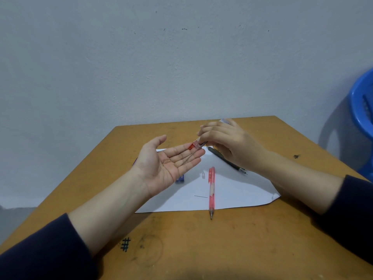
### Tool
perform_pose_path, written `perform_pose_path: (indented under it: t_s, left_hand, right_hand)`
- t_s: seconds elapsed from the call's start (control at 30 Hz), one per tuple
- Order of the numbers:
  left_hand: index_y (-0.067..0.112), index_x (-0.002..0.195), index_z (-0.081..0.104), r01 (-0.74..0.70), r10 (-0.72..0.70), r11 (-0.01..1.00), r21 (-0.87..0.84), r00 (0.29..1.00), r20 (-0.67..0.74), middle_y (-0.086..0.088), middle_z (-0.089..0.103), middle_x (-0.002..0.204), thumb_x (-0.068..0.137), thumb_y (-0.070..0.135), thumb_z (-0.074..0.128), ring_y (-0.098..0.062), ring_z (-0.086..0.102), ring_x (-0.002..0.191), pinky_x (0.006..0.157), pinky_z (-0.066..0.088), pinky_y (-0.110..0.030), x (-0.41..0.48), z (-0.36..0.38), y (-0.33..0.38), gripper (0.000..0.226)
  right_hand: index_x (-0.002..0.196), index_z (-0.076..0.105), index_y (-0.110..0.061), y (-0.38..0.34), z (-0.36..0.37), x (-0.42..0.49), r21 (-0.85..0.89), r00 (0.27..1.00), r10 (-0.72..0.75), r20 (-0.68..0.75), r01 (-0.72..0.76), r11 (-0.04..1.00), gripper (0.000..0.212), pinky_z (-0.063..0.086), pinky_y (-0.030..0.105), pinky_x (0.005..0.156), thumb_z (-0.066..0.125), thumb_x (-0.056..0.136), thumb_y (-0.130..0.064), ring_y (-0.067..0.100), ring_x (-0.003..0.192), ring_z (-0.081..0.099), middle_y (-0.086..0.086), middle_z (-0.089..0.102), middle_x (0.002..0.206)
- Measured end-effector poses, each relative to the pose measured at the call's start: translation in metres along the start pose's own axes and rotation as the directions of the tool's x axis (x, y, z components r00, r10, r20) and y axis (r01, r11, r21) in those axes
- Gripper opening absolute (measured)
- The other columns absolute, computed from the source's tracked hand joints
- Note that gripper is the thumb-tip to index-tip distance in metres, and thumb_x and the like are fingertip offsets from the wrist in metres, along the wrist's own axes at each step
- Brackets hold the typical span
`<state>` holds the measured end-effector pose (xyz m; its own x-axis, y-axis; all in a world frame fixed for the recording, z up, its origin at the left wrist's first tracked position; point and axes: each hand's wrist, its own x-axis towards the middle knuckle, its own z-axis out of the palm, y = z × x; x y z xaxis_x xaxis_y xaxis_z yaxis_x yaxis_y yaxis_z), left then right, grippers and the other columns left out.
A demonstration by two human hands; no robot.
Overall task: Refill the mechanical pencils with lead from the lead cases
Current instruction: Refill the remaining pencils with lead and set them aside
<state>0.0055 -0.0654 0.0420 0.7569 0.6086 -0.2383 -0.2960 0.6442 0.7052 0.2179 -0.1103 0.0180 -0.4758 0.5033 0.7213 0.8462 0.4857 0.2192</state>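
the right hand (228,144) pinches the lead case (196,145), mouth tilted down over the left hand (161,170), its fingers (194,154) straight, leads (187,159) lying along them.

A clear lead case (195,146) with a red end is held tilted in the right hand (228,142); thin leads (186,160) are seen across the fingers of the left hand (167,164). A pink mechanical pencil (211,190) is laid flat, tip toward 6 o'clock. A dark mechanical pencil (228,161), partly hidden, is noted at its 1 o'clock, tip toward 4 o'clock. A single lead (200,196) is recorded at the pink pencil's 9 o'clock, and a blue lead case (180,178), partly covered, at its 10 o'clock.
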Motion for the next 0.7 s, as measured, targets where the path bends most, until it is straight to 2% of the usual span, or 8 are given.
perform_pose_path:
  t_s: [0.1,0.17,0.43,0.57,0.7]
  left_hand:
    - [-0.018,0.119,0.052,-0.007,0.007,1.0,0.004,1.0,0.007,-0.033,0.062,0.114,0.099,0.036,0.034,-0.042,0.064,0.103,0.086,0.052,-0.05,0.0,0.0,0.001,0.06]
    - [-0.017,0.121,0.05,-0.011,0.011,1.0,-0.001,1.0,0.015,-0.034,0.061,0.115,0.099,0.037,0.034,-0.044,0.062,0.106,0.094,0.05,-0.048,0.0,0.0,0.001,0.06]
    - [-0.016,0.137,0.032,-0.051,0.06,0.994,-0.092,0.994,0.094,-0.038,0.05,0.128,0.097,0.038,0.034,-0.047,0.048,0.124,0.109,0.033,-0.05,-0.001,0.0,0.003,0.068]
    - [-0.015,0.14,0.027,-0.054,0.069,0.993,-0.106,0.988,0.142,-0.037,0.047,0.132,0.097,0.04,0.033,-0.044,0.046,0.128,0.112,0.029,-0.051,-0.001,-0.001,0.003,0.071]
    - [-0.015,0.139,0.029,-0.05,0.062,0.995,-0.084,0.988,0.141,-0.035,0.051,0.13,0.097,0.043,0.032,-0.042,0.049,0.126,0.109,0.033,-0.049,0.0,-0.003,0.004,0.072]
  right_hand:
    - [0.1,0.068,-0.006,-0.001,0.002,-0.001,0.074,0.998,0.06,-0.007,-0.059,0.995,0.017,0.047,0.046,0.08,0.053,0.093,-0.006,0.02,0.106,0.062,0.004,0.068,0.106]
    - [0.101,0.068,-0.007,-0.002,0.003,-0.003,0.132,0.995,0.101,-0.007,-0.099,0.986,0.018,0.047,0.046,0.082,0.051,0.093,-0.008,0.019,0.107,0.061,0.004,0.068,0.106]
    - [0.099,0.068,-0.007,-0.009,0.008,-0.002,0.211,0.987,0.153,-0.046,-0.14,0.967,0.017,0.047,0.047,0.08,0.053,0.091,-0.007,0.014,0.106,0.06,0.002,0.068,0.105]
    - [0.098,0.068,-0.006,-0.013,0.009,-0.001,0.219,0.988,0.135,-0.078,-0.115,0.969,0.016,0.047,0.047,0.081,0.054,0.091,-0.005,0.016,0.107,0.06,0.004,0.068,0.105]
    - [0.097,0.068,-0.005,-0.014,0.009,-0.001,0.229,0.979,0.167,-0.119,-0.137,0.964,0.014,0.048,0.047,0.081,0.057,0.088,-0.002,0.017,0.105,0.061,0.005,0.068,0.105]
